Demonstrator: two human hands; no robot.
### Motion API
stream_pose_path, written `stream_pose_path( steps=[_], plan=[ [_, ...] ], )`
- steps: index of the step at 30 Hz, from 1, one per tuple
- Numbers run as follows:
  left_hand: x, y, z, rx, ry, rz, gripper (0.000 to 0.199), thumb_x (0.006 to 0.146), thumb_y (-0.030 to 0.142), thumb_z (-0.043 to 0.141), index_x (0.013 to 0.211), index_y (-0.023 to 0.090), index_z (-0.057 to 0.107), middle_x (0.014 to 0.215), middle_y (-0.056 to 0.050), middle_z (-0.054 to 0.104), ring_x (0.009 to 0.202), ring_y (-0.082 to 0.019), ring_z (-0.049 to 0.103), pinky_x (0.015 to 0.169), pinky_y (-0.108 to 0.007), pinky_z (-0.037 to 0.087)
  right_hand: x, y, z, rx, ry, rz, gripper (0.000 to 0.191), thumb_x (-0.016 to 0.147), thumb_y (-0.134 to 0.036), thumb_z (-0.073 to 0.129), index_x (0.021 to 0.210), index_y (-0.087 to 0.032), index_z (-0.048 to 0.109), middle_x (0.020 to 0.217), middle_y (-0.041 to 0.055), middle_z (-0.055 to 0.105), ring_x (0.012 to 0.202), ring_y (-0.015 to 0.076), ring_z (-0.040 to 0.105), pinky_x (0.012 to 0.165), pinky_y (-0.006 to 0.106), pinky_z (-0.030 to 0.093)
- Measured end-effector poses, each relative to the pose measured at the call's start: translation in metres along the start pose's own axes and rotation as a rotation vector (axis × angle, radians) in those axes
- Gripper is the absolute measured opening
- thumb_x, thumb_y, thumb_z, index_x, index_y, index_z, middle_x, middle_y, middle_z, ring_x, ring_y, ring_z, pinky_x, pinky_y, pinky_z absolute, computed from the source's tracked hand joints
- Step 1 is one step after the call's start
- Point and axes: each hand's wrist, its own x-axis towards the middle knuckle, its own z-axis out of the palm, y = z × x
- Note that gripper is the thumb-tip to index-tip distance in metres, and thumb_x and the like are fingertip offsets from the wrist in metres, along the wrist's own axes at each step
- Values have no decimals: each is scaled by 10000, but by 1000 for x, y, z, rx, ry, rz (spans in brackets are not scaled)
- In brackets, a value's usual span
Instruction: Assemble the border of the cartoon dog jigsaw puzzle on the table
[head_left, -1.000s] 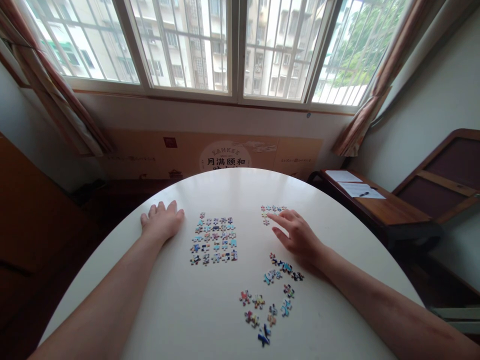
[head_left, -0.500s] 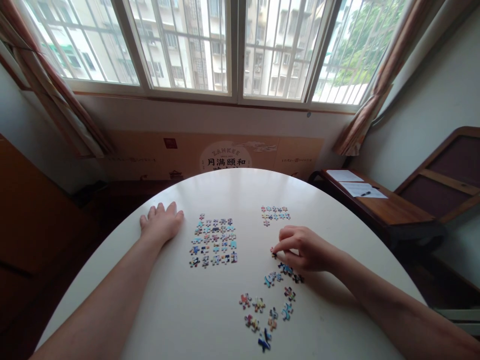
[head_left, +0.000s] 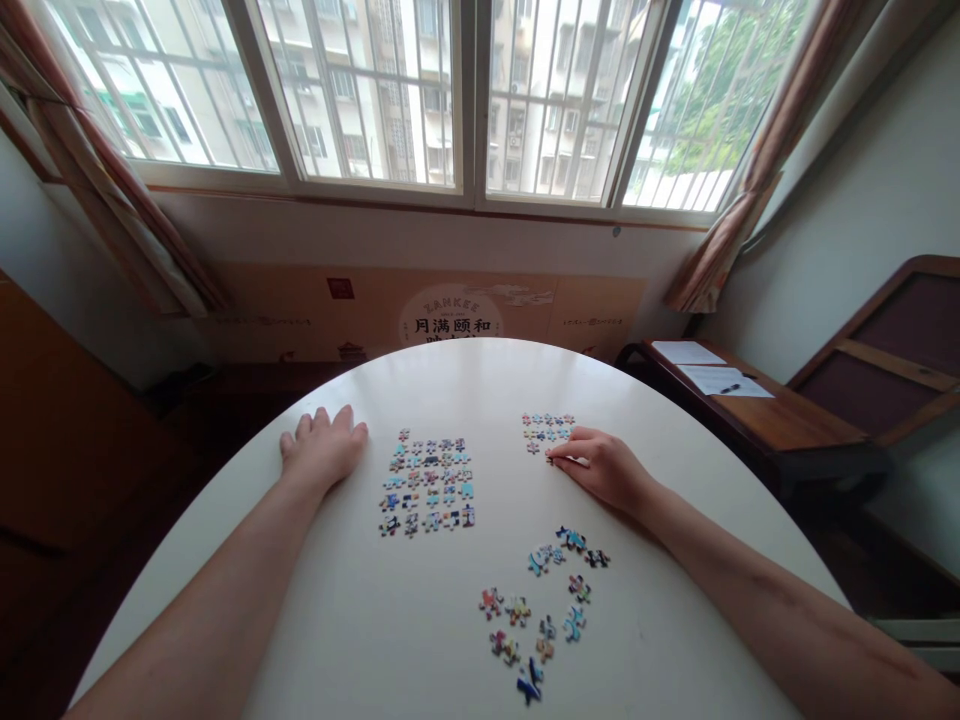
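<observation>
Puzzle piece [head_left: 550, 460] — partly behind right hand [head_left: 606, 466]

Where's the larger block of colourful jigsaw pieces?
Head view: the block lies left of centre on the round white table, right of the bare left hand.

My feed has daylight glaring through the barred window [head_left: 471, 150], the brown cabinet [head_left: 67, 440] in gloom, sheen on the white tabletop [head_left: 480, 375], soft detail on the puzzle pieces [head_left: 490, 601], edges stretched
</observation>
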Motion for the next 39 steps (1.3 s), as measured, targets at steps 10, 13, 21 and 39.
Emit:
stream_pose_path(
  steps=[10, 13, 21, 39],
  plan=[
    [1, -1, 2, -20, 30, 3, 649, 960, 480, 295, 1530, 206, 439, 1619, -204, 339, 1489, -411, 281, 1147, -612, 264, 5, -3, 6, 9, 25, 54, 199, 963, -236, 624, 1025, -273, 810, 888, 29, 712, 809, 187, 668, 744, 302, 509],
    [3, -2, 3, -21, 35, 5, 647, 961, 482, 301, 1531, 208, 440, 1617, -199, 347, 1487, -411, 286, 1149, -612, 264, 6, -2, 8, 20, 40, 43, 207, 966, -233, 619, 1034, -276, 810, 874, 30, 708, 808, 186, 667, 746, 293, 511],
    [3, -2, 2, 18, 17, 7, 641, 984, 476, 244, 1541, 209, 414, 1623, -207, 324, 1490, -402, 287, 1152, -602, 265, 6, 0, 10, -6, 34, 72, 200, 959, -247, 639, 1046, -300, 812, 873, 23, 710, 789, 187, 668, 722, 290, 502],
    [5, -1, 3, 16, -1, 1, 643, 980, 490, 257, 1544, 218, 404, 1641, -203, 297, 1505, -399, 266, 1156, -608, 261, -17, -41, -55, 213, -425, -201, 103, 885, -241, 715, 925, -250, 809, 813, 12, 699, 699, 123, 628, 657, 253, 452]
  ],
)
